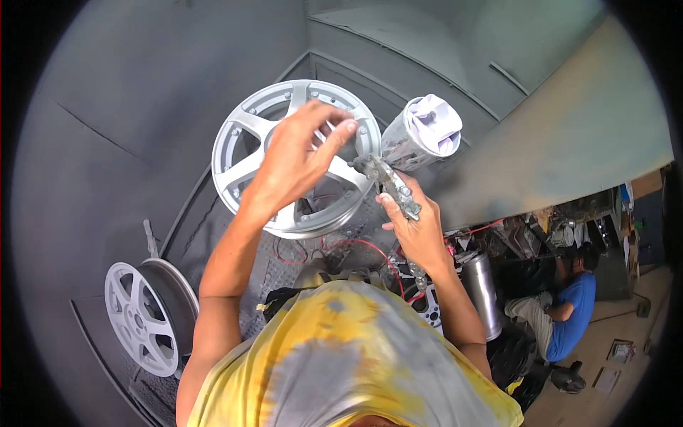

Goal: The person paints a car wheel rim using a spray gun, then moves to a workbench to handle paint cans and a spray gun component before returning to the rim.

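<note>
A silver-grey spoked car wheel (245, 173) lies face up in front of me. Over its spokes hovers my left hand (302, 149), holding nothing, fingers loosely bent and the thumb apart; whether it touches the wheel I cannot tell. My right hand (421, 231) is wrapped round a paint-crusted spray gun (390, 183), its head near the wheel's right edge. Just beyond the gun stands a round bin (404, 148) with crumpled white paper (435, 122) in its top. Whatever supports the wheel is mostly hidden.
Another grey wheel (139, 320) stands upright at lower left. A red hose (361, 243) loops across the floor beneath my arms. To the right are a shiny metal cylinder (482, 295), cluttered shelves (562, 231) and a person in a blue shirt (573, 313). Grey walls (135, 92) enclose the left and far sides.
</note>
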`<action>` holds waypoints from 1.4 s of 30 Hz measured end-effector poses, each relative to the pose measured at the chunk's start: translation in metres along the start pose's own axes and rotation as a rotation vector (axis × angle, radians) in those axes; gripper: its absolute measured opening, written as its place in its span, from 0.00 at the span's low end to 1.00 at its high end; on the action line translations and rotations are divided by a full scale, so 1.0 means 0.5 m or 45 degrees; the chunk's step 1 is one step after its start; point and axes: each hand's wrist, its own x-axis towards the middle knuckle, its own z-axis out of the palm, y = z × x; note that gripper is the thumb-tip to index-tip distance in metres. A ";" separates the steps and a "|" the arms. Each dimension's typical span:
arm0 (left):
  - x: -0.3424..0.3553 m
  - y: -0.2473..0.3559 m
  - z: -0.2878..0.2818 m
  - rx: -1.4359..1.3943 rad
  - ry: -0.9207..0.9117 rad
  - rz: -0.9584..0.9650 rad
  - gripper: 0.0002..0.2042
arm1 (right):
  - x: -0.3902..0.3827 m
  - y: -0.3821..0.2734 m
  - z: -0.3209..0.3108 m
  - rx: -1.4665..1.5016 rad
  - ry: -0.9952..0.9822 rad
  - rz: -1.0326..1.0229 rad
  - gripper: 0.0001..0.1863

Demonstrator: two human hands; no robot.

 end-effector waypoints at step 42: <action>0.063 0.245 -0.132 0.982 -0.517 0.808 0.05 | -0.060 0.029 0.040 -0.675 -0.109 -0.513 0.23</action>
